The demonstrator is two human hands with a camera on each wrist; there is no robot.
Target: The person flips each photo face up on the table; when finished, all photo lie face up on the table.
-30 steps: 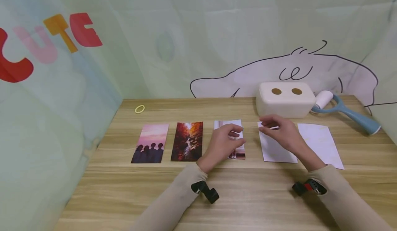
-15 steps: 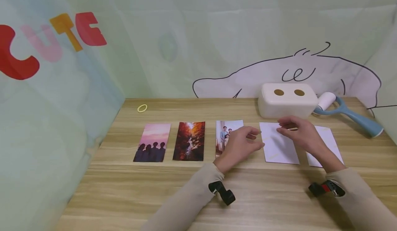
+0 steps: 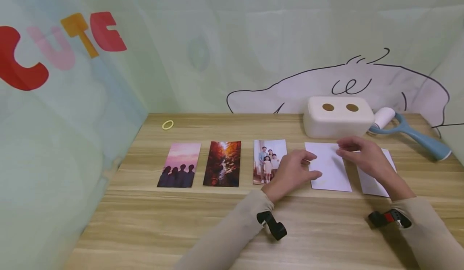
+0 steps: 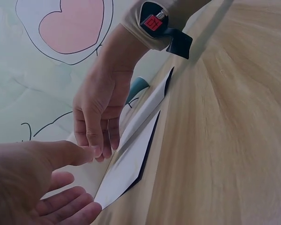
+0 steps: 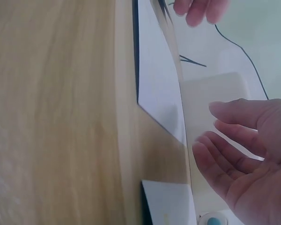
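Note:
In the head view, a row of photo cards lies on the table. My left hand (image 3: 291, 171) is over the left edge of a white-backed card (image 3: 330, 167), thumb and fingers apart with nothing between them. It partly covers a photo of a family (image 3: 266, 161) to its left. My right hand (image 3: 366, 157) hovers between that white card and a second white-backed card (image 3: 371, 183), partly hiding the second one. In the right wrist view, the right fingers (image 5: 215, 161) are loosely bent and empty. The white cards show dark edges in both wrist views.
Farther left lie an autumn stream photo (image 3: 222, 163) and a sunset silhouette photo (image 3: 179, 165). A yellow ring (image 3: 168, 125) sits at the back left. At the back right stand a cream box (image 3: 338, 119) with two holes and a lint roller (image 3: 424, 138) with a blue handle.
Both hands have moved right along the row, still empty. The family photo, earlier mostly covered by the left hand, now shows more. The cards keep their places on the table.

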